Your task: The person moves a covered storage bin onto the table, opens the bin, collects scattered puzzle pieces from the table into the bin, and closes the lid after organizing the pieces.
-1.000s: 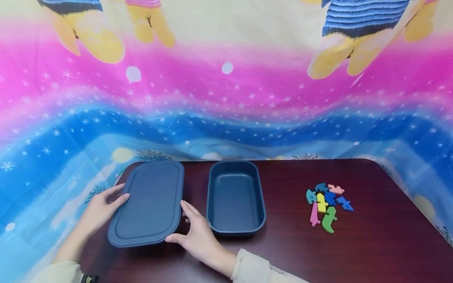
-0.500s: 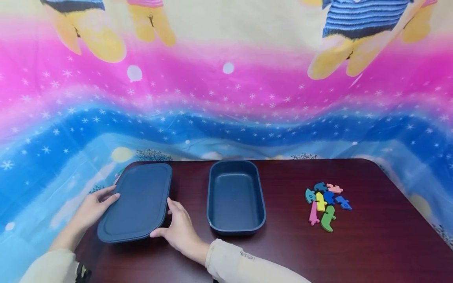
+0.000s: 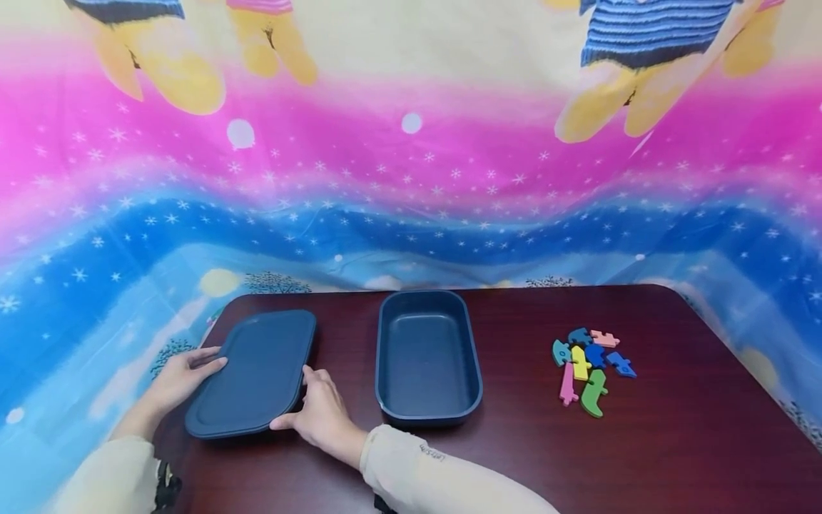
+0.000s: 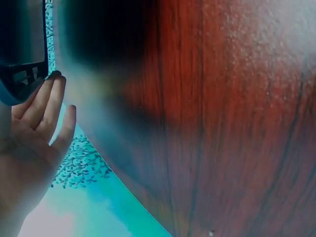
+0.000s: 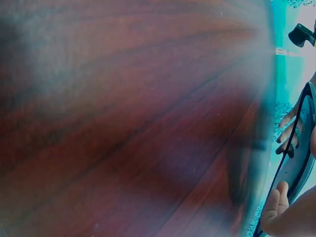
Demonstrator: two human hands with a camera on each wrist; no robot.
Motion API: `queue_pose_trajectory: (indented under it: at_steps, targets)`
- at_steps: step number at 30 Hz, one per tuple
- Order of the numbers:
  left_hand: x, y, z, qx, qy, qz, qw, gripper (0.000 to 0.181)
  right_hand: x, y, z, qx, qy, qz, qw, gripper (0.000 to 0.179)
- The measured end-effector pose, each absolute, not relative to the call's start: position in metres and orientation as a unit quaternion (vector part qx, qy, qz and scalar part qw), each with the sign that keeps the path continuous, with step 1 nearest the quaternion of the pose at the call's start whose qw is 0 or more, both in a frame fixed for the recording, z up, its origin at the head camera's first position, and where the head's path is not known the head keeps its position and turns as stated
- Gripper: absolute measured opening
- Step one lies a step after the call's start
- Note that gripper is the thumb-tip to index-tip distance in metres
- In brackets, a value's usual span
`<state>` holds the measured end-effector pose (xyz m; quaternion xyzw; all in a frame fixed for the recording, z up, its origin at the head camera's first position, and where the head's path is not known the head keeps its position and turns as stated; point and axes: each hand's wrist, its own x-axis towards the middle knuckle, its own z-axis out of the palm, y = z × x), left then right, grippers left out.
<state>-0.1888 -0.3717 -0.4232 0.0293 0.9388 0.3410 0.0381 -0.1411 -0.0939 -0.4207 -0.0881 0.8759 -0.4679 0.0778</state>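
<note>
A dark blue box lid (image 3: 257, 371) with rounded corners is held between two hands at the left of the table. The left hand (image 3: 176, 378) grips its left edge, thumb on top and the other fingers partly hidden beneath. Opposite it, the right hand (image 3: 326, 414) grips the right edge close to the front corner. In the left wrist view the lid's underside (image 4: 22, 49) shows above the fingers. Seen edge-on in the right wrist view, the thin lid (image 5: 301, 143) stands over the table with fingertips beneath it.
A dark blue open box (image 3: 430, 420) stands mid-table, right of the lid. Several colourful puzzle pieces (image 3: 580, 364) lie grouped on the right of the dark red wooden table (image 3: 514, 464). A patterned cloth (image 3: 411, 178) hangs behind the table.
Both hands have carried the lid leftward, away from the open box, then brought it lower toward the table. The box and puzzle pieces have stayed in place.
</note>
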Motion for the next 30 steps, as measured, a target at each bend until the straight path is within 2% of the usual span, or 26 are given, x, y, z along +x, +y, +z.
queue_pose_trajectory:
  at_steps: [7,19,26,30]
  targets:
    - [-0.186,-0.371,-0.426,0.027,0.939,0.339,0.054,0.065,-0.145,-0.095,-0.426,-0.104,0.905,-0.406,0.066,0.09]
    - [-0.183,-0.368,-0.434,0.015,0.94,0.337,0.06,0.065,-0.143,-0.094,-0.435,-0.115,0.911,-0.39,0.062,0.087]
    - [-0.181,-0.366,-0.433,0.006,0.94,0.334,0.063,0.061,-0.139,-0.094,-0.436,-0.123,0.92,-0.363,0.089,0.085]
    - [-0.181,-0.365,-0.432,-0.001,0.946,0.319,0.059,0.055,-0.139,-0.09,-0.436,-0.136,0.916,-0.366,0.095,0.078]
